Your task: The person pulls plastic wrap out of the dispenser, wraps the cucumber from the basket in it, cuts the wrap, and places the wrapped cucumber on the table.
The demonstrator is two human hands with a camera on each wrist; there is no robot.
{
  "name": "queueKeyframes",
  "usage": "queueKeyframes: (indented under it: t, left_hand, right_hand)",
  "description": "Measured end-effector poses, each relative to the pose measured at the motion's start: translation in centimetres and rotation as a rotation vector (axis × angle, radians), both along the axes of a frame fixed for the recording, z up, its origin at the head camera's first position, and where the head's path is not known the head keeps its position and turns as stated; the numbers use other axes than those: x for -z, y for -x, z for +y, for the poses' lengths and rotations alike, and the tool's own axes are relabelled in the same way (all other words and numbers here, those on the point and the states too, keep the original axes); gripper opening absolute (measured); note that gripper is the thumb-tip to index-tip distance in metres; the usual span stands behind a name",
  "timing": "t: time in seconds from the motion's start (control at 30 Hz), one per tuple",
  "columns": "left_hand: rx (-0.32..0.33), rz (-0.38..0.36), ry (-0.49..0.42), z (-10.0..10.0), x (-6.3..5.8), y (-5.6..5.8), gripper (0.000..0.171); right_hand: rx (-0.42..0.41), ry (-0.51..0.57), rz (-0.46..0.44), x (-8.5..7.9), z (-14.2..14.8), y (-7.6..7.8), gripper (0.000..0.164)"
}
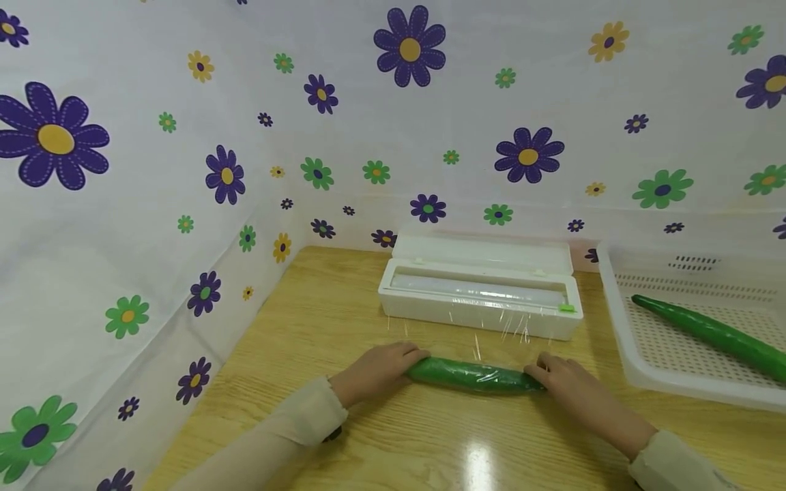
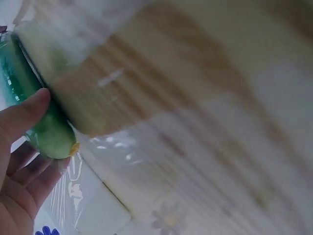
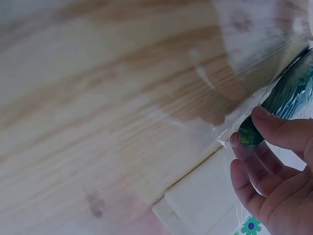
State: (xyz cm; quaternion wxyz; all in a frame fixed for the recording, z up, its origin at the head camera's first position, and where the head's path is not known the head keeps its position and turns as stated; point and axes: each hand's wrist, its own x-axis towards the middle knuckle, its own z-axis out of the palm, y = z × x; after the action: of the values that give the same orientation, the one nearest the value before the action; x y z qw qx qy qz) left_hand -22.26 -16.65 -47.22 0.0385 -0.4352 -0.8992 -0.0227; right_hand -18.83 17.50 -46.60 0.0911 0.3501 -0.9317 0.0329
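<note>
A green cucumber (image 1: 475, 377) covered in clear plastic wrap lies crosswise low over the wooden table, between both hands. My left hand (image 1: 379, 372) holds its left end; in the left wrist view the thumb (image 2: 36, 107) lies on top and the fingers curve beneath. At the other, darker end, my right hand (image 1: 574, 392) pinches the tip, thumb (image 3: 281, 128) over and fingers under it. Clear film (image 1: 475, 344) runs from the cucumber back to a white wrap dispenser box (image 1: 475, 315), whose lid stands open. Inside that box is a roll of film (image 1: 475, 288).
On the right stands a white perforated plastic basket (image 1: 626, 354) with another long cucumber (image 1: 718, 334) in it. A bright green slider (image 1: 567, 308) sits at the dispenser's right front. Flower-patterned sheeting (image 1: 353, 129) rises behind and left of the wooden table (image 1: 331, 293).
</note>
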Motion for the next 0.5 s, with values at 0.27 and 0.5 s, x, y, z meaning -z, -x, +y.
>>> queueKeyframes:
  t: [0.27,0.5]
  left_hand:
    - [-0.137,-0.234,-0.067,-0.2,0.3,0.8,0.052]
    - [-0.113,-0.262,-0.068,-1.0,0.8,1.3,0.058]
  right_hand:
    - [0.003,-0.012,-0.018,-0.1,0.1,0.3,0.036]
    - [0.017,0.008,-0.042,0.0,0.2,0.4,0.039]
